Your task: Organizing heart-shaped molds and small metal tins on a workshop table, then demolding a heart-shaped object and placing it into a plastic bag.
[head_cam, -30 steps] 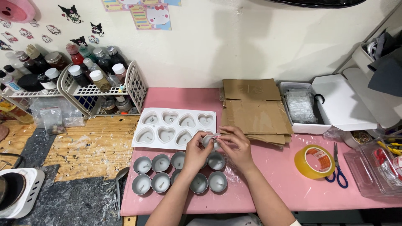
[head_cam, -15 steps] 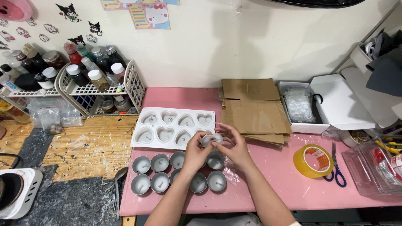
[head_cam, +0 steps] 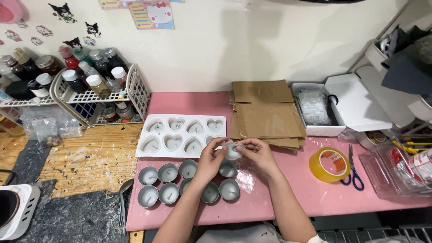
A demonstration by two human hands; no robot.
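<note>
Seen from above, looking down at a pink table (head_cam: 288,198) pushed against a cream wall. At centre, both hands raised just above the tabletop, fingertips meeting around one small, pale heart-shaped candle (head_cam: 232,150). Left hand (head_cam: 210,158) pinching it from the left, right hand (head_cam: 254,153) from the right, both grips narrow and closed on the candle. Held just off the lower right corner of a white silicone heart mould (head_cam: 182,135), lying flat with two rows of heart-shaped cavities.

Directly below the hands, a cluster of round metal tealight cups (head_cam: 171,184) in two rough rows on the table, each with a wick at its middle; some partly hidden by the left wrist. A scrap of clear plastic wrap (head_cam: 246,179) lying just beside the cups, under the right forearm.

Behind the hands, a stack of flattened brown cardboard (head_cam: 265,112). To its right, an open white box (head_cam: 315,108) holding clear plastic packets, its lid folded back. Further right, a roll of yellow tape (head_cam: 330,164) and blue-handled scissors (head_cam: 353,171) side by side, then a clear plastic container (head_cam: 396,175) at the table's edge.

At left, a white wire rack (head_cam: 108,96) crowded with bottles and jars, standing on a worn wooden surface. Cartoon stickers on the wall above.
</note>
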